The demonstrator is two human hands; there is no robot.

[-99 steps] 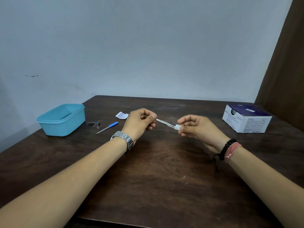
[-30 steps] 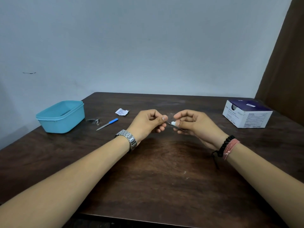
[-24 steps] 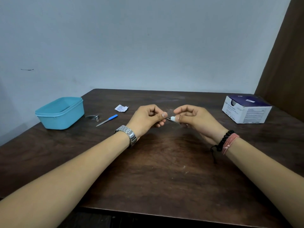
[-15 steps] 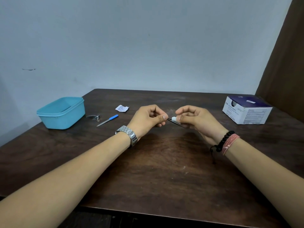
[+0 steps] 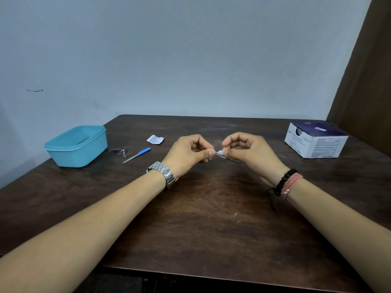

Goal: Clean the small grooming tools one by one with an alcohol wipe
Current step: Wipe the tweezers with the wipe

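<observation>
Above the middle of the dark wooden table (image 5: 211,218), my left hand (image 5: 188,151) pinches one end of a thin metal tool, likely tweezers (image 5: 231,160). My right hand (image 5: 249,153) pinches a small white alcohol wipe (image 5: 220,152) around the tool, right next to my left fingertips. The tool's free end pokes out below my right hand. A metal nail clipper (image 5: 118,150) and a blue-handled nail file (image 5: 137,155) lie on the table to the left.
A teal plastic tub (image 5: 77,145) stands at the left edge of the table. A torn white wipe wrapper (image 5: 155,139) lies behind the file. A white and purple box of wipes (image 5: 315,139) sits at the right, next to a brown curtain (image 5: 368,70).
My right hand has slid the wipe along the tool from its far end up to my left fingertips. The hands are now close together. The items on the table have not moved.
</observation>
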